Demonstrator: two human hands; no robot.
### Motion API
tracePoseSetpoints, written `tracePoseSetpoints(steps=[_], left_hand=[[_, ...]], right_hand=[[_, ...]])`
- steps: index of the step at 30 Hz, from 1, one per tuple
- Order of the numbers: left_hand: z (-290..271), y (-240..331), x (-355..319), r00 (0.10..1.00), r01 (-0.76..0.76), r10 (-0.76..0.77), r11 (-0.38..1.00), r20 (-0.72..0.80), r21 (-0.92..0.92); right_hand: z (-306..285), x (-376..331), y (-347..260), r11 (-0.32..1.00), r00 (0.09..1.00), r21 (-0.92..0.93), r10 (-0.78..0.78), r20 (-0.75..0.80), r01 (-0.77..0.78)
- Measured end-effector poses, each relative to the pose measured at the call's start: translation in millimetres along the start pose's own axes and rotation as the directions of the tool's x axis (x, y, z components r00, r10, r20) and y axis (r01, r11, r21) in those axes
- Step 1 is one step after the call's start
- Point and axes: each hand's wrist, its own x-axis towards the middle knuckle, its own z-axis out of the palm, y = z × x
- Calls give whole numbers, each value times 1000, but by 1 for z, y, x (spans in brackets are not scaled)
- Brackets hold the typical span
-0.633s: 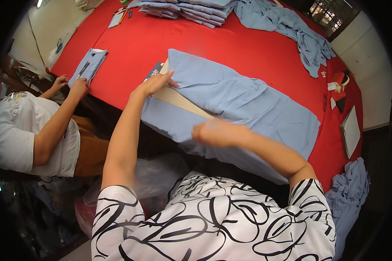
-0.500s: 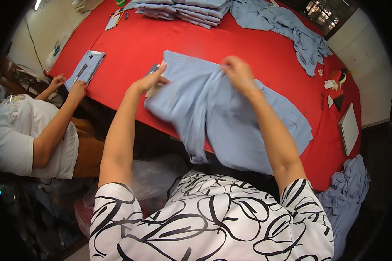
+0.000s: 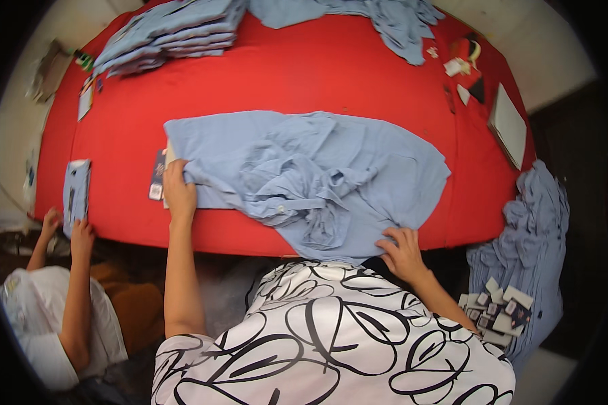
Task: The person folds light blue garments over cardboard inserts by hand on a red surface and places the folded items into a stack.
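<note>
A light blue shirt (image 3: 398, 169) lies spread on the red-covered table, its middle bunched into a crumpled heap with a small button showing. My left hand (image 3: 179, 189) is closed on the shirt's left end, beside a cream card edge that sticks out from under the cloth. Just left of that hand lies a dark tag (image 3: 157, 177) with a white label. At the shirt's near right edge, my right hand (image 3: 402, 253) pinches the cloth where it reaches over the table's front edge. The right fingertips are partly hidden by the fabric.
Folded blue shirts (image 3: 172, 37) are stacked at the far left, and loose blue garments (image 3: 398, 30) lie at the back. A white pad (image 3: 508, 127) is at the right. Blue cloth with several tags (image 3: 500, 310) hangs beside me. A co-worker (image 3: 61, 317) handles a small folded garment (image 3: 76, 196).
The shirt's lifted, swinging cloth has come down onto the table in a heap. My right hand has moved from its far side to its near edge. The view has shifted.
</note>
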Motion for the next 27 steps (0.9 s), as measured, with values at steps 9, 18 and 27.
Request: tracePoseSetpoints(steps=[9,18,27], left_hand=[[-9,-65,52,988,-137,139,990,-64,29],[-23,-65,58,975,-198,201,979,90,-51],[-15,-94,83,956,247,-151,876,250,-415]], right_hand=[[-76,50,109,624,713,483,701,1,-614],[1,81,-34,959,943,121,275,-185,-256],[-105,117,56,843,904,347,424,42,-412]])
